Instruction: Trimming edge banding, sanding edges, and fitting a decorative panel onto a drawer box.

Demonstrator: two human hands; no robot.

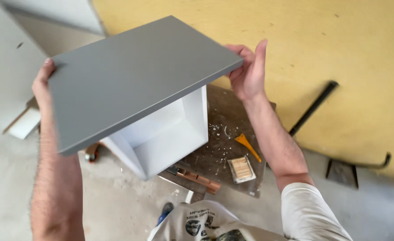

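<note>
I hold the grey panel (139, 80) tilted in the air above the white open box (161, 136), my left hand (43, 87) clasping its far-left edge, my right hand (248, 71) gripping its right corner, fingers wrapped; I judge it needs levelling over the box

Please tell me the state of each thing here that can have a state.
grey panel: lifted, tilted, held at two edges
left hand: gripping the panel's left edge
right hand: gripping the panel's right corner
white box: open, inside empty
dowel packet: lying flat on the worktable
</note>
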